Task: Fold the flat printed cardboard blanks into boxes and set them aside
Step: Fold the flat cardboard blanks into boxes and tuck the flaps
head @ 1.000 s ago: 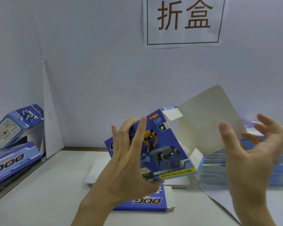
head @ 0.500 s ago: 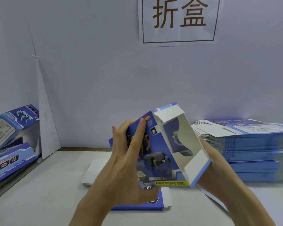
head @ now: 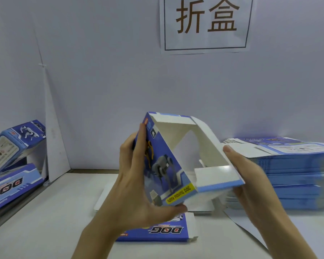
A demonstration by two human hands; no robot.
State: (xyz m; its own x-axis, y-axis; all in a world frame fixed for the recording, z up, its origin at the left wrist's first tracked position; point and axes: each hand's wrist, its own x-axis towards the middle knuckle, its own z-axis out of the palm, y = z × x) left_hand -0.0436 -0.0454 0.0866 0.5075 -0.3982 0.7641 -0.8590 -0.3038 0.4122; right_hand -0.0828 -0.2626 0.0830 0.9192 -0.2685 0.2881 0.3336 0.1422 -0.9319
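I hold a half-formed blue printed box [head: 163,165] above the table, its open end facing me and showing the white inside. My left hand [head: 138,184] grips its printed face with the robot-dog picture, fingers up along the face, thumb under the lower corner. My right hand [head: 251,176] holds the right side wall from behind, thumb on the wall's edge. A white end flap [head: 215,176] with a light-blue edge sticks out at the lower right. A tall stack of flat blanks [head: 292,176] lies at the right.
A flat blue box [head: 157,230] lies on the table under my hands, on a white board [head: 105,199]. Finished boxes [head: 15,146] lean at the far left. A white wall with a paper sign [head: 206,25] closes the back.
The large white flap that stood open a second ago has folded down. My right hand moved in behind the box, and the box has turned its open end more towards me and spread wider.
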